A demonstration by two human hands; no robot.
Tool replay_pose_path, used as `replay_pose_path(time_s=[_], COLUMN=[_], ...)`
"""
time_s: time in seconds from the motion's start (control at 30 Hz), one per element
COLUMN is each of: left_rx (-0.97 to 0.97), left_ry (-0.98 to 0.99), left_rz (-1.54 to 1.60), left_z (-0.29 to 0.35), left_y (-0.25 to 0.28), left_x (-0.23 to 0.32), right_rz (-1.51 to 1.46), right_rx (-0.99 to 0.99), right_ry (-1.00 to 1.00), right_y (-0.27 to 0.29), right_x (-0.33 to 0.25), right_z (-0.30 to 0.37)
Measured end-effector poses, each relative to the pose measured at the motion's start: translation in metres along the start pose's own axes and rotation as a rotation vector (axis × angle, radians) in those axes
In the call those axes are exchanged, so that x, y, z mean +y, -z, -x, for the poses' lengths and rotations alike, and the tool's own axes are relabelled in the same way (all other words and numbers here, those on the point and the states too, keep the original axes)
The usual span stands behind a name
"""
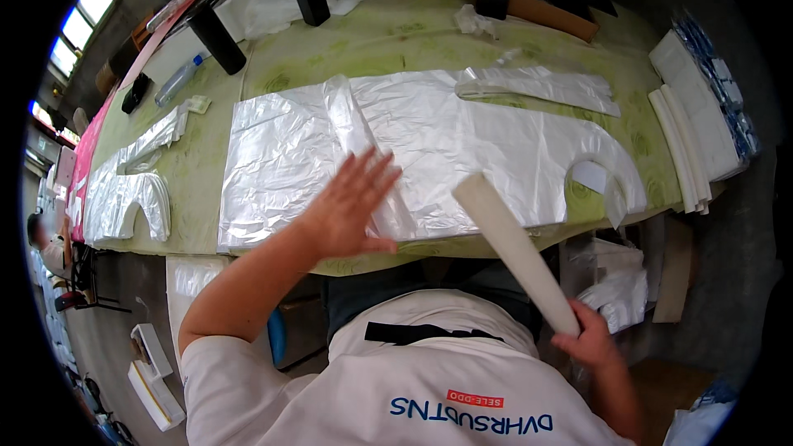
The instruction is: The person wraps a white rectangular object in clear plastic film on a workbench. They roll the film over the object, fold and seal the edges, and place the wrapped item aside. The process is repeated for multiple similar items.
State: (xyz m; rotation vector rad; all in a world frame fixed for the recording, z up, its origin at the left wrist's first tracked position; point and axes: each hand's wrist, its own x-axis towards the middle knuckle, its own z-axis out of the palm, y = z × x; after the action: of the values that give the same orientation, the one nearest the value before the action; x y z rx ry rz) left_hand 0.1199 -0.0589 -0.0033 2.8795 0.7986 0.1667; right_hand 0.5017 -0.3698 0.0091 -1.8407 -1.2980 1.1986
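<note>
"Lettering, can you see it?"

"Yes, on the white shirt (330,405): blue letters (471,418) and one small red label (475,398)."

"And the hands?"

"The left hand (347,208) has its fingers spread over the shiny plastic sheets (277,149); I cannot tell if it touches. The right hand (591,335) grips the near end of a flat pale strip (516,252), whose far end is over the sheets."

"And these sheets?"

"On the green tablecloth (363,58), before the person."
</note>
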Motion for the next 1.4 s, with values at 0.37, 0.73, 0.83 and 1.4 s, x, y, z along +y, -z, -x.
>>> replay_pose_path(time_s=[0.37, 0.73, 0.83, 1.4], left_rx=[-0.125, -0.014, -0.034, 0.163], left_ry=[-0.214, -0.173, -0.164, -0.156], left_rz=[0.117, 0.116, 0.134, 0.604], left_z=[0.036, 0.041, 0.04, 0.039], left_y=[-0.002, -0.014, -0.011, 0.002], left_x=[0.016, 0.024, 0.027, 0.042], right_rz=[0.794, 0.866, 0.849, 0.473], right_rx=[0.003, 0.131, 0.057, -0.101], right_ry=[0.618, 0.644, 0.67, 1.103], right_y=[-0.012, -0.02, -0.016, -0.132], right_x=[-0.113, -0.13, -0.114, -0.126], right_z=[-0.195, -0.26, -0.254, -0.216])
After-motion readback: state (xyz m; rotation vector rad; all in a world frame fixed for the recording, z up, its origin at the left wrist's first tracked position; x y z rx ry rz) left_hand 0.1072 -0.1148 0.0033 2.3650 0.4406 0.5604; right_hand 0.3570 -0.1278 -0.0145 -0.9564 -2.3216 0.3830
